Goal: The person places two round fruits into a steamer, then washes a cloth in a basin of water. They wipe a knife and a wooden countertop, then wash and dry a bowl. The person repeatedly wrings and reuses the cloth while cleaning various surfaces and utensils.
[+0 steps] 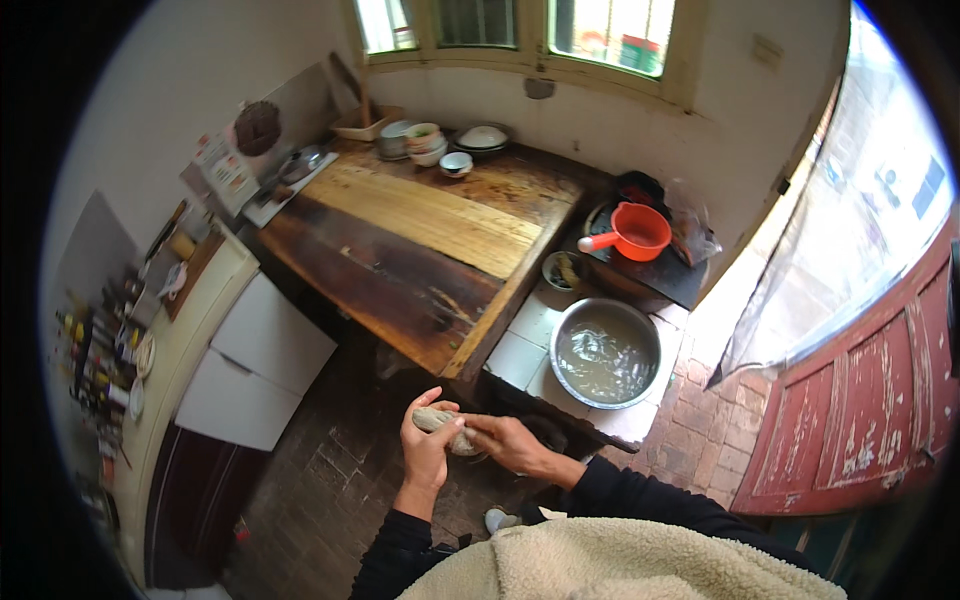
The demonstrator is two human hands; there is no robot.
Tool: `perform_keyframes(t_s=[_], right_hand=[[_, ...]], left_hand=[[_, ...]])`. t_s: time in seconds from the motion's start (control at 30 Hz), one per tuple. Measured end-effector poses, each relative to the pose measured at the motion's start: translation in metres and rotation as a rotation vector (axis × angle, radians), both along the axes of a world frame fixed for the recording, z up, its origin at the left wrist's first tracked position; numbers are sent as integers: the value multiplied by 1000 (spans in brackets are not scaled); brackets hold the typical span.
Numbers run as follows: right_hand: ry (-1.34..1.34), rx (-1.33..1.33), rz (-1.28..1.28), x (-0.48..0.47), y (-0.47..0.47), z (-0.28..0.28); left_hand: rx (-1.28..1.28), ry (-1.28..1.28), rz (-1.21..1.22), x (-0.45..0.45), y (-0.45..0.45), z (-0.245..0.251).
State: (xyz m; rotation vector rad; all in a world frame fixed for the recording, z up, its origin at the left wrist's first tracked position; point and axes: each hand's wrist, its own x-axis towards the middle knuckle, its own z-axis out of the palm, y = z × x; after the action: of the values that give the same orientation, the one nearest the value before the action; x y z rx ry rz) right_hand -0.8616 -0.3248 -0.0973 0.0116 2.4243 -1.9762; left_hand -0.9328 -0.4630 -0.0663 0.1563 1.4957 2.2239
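Observation:
A pale grey, twisted wad of cloth (430, 419) is held between my two hands, above the floor and in front of the wooden table's near corner. My left hand (424, 450) wraps its far end, fingers curled and thumb lying across it. From the right, my right hand (516, 444) grips the near end, partly hiding it. To the right of both hands, a metal basin (553, 357) of cloudy water (606, 352) stands on a white-tiled ledge (517, 360). The cloth is apart from the basin.
The wooden table (431, 217) carries stacked bowls (426, 142) at the back. Beyond the basin, a red plastic dipper (641, 231) rests on a dark surface beside a small bowl (556, 279). A cluttered counter (187, 330) runs along the left. A worn red door (840, 405) stands at right.

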Motion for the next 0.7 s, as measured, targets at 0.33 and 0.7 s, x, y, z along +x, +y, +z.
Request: perform_keyframes(t_s=[0.33,0.7], right_hand=[[-417,-455,318,-12,-63,64],[-459,-769,9,-25,-92,89]], left_hand=[[536,-216,26,13,-94,21],[-230,216,-76,22,-163,19]])
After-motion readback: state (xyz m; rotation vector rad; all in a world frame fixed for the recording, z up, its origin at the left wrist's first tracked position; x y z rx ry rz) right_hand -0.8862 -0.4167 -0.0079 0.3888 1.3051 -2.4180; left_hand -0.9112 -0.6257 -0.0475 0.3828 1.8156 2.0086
